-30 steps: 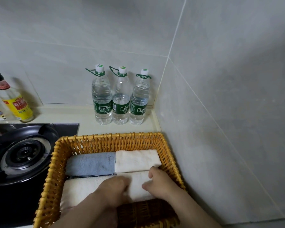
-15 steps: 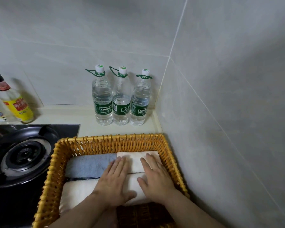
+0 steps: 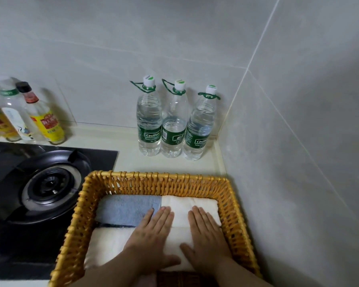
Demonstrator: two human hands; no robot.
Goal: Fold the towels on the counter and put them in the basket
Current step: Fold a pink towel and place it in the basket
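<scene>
A yellow wicker basket (image 3: pixel 153 179) stands on the counter against the right wall. Inside it lie a folded blue towel (image 3: pixel 124 210) at the back left, a folded cream towel (image 3: pixel 195 203) at the back right, and another cream towel (image 3: pixel 108 247) across the front. My left hand (image 3: pixel 153 237) and my right hand (image 3: pixel 207 239) lie flat, fingers straight, side by side on the cream towels. A dark brown cloth (image 3: pixel 184 279) shows at the basket's near edge between my forearms.
Three water bottles (image 3: pixel 172 123) stand in the corner behind the basket. A black gas stove (image 3: pixel 48 187) sits to the left. Oil and sauce bottles (image 3: pixel 44 119) stand at the back left by the tiled wall. Bare counter (image 3: pixel 129 156) lies between basket and bottles.
Both hands went from curled on the front cream towel to flat, and slid forward over the towels. The view has swung left, showing more of the sauce bottles.
</scene>
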